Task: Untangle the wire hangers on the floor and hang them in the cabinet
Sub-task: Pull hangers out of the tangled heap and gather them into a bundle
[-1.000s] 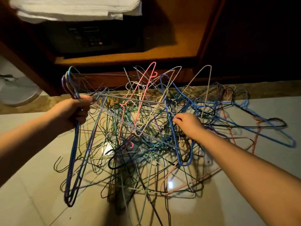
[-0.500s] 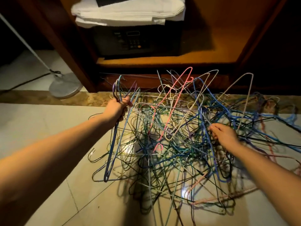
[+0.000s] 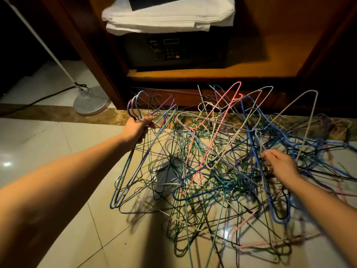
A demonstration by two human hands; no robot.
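A big tangle of coloured wire hangers (image 3: 228, 171) lies on the tiled floor in front of the wooden cabinet (image 3: 212, 72). My left hand (image 3: 136, 129) grips the necks of a few blue and purple hangers (image 3: 127, 175), whose hooks stick up above my fist and whose frames hang down to the floor at the pile's left edge. My right hand (image 3: 280, 163) reaches into the right side of the tangle, its fingers curled among blue and black wires. A pink hanger (image 3: 218, 120) and a white one stand up in the middle.
Inside the cabinet's low shelf sits a dark safe (image 3: 170, 49) with folded white towels (image 3: 168, 16) on top. A lamp stand with a round metal base (image 3: 91, 102) and its cord stands on the floor at the left. A marble sill runs along the cabinet's foot.
The view has shifted so the cabinet and safe are in fuller view. My left hand still holds the same bunch; my right hand has shifted slightly right within the pile.
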